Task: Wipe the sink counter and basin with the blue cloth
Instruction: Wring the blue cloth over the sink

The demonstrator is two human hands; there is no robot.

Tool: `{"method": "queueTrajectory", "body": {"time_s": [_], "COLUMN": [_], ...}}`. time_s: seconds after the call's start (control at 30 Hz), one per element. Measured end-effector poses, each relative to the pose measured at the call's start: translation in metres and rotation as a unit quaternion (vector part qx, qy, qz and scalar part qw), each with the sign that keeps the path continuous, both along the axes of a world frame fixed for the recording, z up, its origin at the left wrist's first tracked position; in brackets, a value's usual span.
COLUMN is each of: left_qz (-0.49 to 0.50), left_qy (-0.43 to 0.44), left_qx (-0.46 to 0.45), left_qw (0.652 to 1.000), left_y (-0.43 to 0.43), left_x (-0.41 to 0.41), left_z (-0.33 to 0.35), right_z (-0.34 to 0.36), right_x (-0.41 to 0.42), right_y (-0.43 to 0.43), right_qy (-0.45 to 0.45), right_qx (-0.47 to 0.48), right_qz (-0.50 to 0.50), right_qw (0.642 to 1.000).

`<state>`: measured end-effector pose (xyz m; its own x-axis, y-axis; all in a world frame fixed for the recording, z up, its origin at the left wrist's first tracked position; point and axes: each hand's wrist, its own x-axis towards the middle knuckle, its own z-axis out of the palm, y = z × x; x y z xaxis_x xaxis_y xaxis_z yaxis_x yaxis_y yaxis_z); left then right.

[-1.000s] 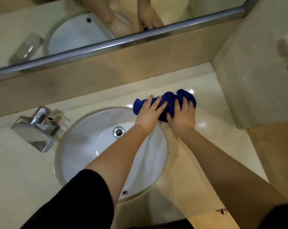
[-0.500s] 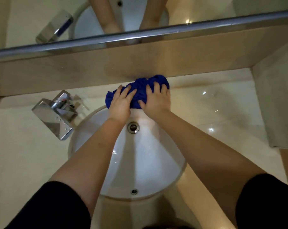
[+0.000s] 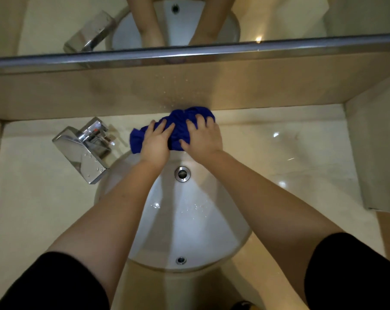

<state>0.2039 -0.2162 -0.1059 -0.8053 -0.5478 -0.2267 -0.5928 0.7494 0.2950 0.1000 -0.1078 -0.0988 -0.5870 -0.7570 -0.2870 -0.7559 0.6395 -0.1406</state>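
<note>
A bunched blue cloth lies on the cream counter behind the white round basin, touching the foot of the back wall. My left hand presses flat on the cloth's left part, and my right hand presses on its right part. Both hands have fingers spread over the cloth and hide its middle. The basin holds a chrome drain and a few water drops.
A chrome tap stands on the counter left of the basin, its spout reaching over the rim. A mirror with a metal frame edge runs above the tan backsplash. A side wall closes the counter on the right.
Both hands slid the cloth left along the counter, from right of the basin to directly behind it, against the back wall. The view also shifted right to centre on the basin.
</note>
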Motion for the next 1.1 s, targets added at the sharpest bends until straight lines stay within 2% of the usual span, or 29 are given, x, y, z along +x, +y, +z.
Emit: {"method": "queueTrajectory", "body": {"time_s": [0.23,0.43,0.6,0.8,0.87,1.0,1.1], "left_qz": [-0.116,-0.152,-0.202,-0.285,-0.31,-0.312,-0.287], "left_qy": [-0.041,-0.046,-0.046,-0.06,-0.055,-0.046,-0.022], "left_qx": [0.025,0.092,0.115,0.117,0.101,0.09,0.079], "left_qw": [0.992,0.983,0.972,0.95,0.944,0.945,0.955], "left_y": [0.078,0.137,0.167,0.2,0.202,0.191,0.171], "left_x": [-0.074,-0.058,0.0,0.096,0.126,0.196,0.256], "left_z": [0.007,0.009,0.012,0.012,0.016,0.019,0.017], "right_z": [-0.002,0.002,0.011,0.007,0.008,0.008,0.013], "right_x": [-0.047,-0.024,0.043,0.164,0.205,0.274,0.323], "right_y": [0.102,0.168,0.201,0.246,0.251,0.243,0.222], "right_qy": [0.022,0.013,0.011,0.02,0.012,0.015,0.003], "right_qx": [0.007,0.036,0.057,0.104,0.074,0.032,0.044], "right_qz": [-0.121,-0.183,-0.21,-0.236,-0.268,-0.279,-0.277], "right_qw": [0.992,0.982,0.976,0.966,0.96,0.96,0.96]}}
